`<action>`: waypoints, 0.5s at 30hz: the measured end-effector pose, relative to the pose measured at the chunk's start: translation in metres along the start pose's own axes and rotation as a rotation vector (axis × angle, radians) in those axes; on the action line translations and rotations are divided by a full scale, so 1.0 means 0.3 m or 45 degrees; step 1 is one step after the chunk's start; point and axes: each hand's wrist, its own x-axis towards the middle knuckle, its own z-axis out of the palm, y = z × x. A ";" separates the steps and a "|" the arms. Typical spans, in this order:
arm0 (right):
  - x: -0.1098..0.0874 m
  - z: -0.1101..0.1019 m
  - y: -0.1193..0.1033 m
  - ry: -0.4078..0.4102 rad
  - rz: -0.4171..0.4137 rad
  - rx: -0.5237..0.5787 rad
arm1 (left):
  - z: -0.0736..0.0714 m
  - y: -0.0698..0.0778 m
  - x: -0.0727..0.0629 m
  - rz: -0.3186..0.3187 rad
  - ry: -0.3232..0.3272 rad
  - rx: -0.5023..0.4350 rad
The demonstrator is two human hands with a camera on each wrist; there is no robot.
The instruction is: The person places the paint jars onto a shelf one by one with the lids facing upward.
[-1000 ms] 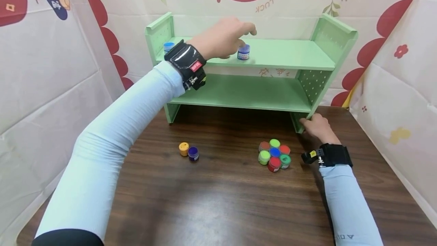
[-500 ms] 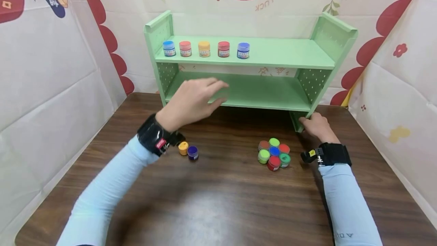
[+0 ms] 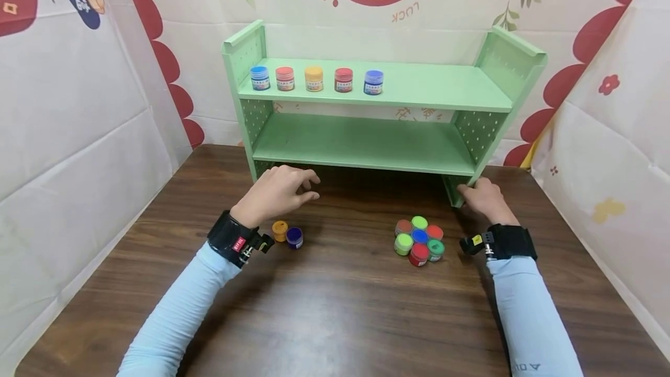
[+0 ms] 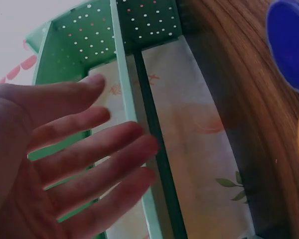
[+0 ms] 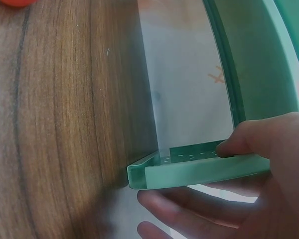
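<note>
My left hand (image 3: 277,191) hovers over the table in front of the green two-tier shelf (image 3: 429,86), fingers loosely bent and holding nothing. Just below it stand a small orange-lidded jar (image 3: 280,230) and a dark blue-lidded jar (image 3: 295,238). In the left wrist view its fingers are spread before the shelf boards. My right hand (image 3: 487,199) grips the shelf's right side panel (image 5: 204,172) near its foot, thumb on the inner side and fingers on the outer. Several paint-type jars line the upper board's front, from a blue one (image 3: 259,78) to a violet-blue one (image 3: 374,82).
A tight cluster of several small jars with red, green, blue and brown lids stands on the wooden table (image 3: 335,307), left of the right hand; a blue-lidded jar (image 3: 420,236) is in its middle. Printed white cloth (image 3: 94,132) encloses the back and sides.
My left hand has withdrawn from the violet-blue jar on the upper board, coming down and toward me to just above the table. The right hand keeps its grip on the shelf.
</note>
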 end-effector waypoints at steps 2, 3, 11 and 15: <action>0.003 0.004 -0.001 -0.004 -0.004 0.000 | 0.002 -0.013 -0.005 -0.014 -0.072 -0.032; 0.003 0.005 -0.001 -0.008 -0.003 -0.002 | 0.002 -0.020 -0.008 -0.016 -0.109 -0.047; 0.009 0.000 -0.002 -0.019 0.003 0.007 | -0.026 -0.088 -0.035 -0.192 -0.495 -0.137; 0.014 0.001 0.003 -0.012 -0.004 -0.008 | -0.029 -0.112 -0.049 -0.322 -0.704 -0.139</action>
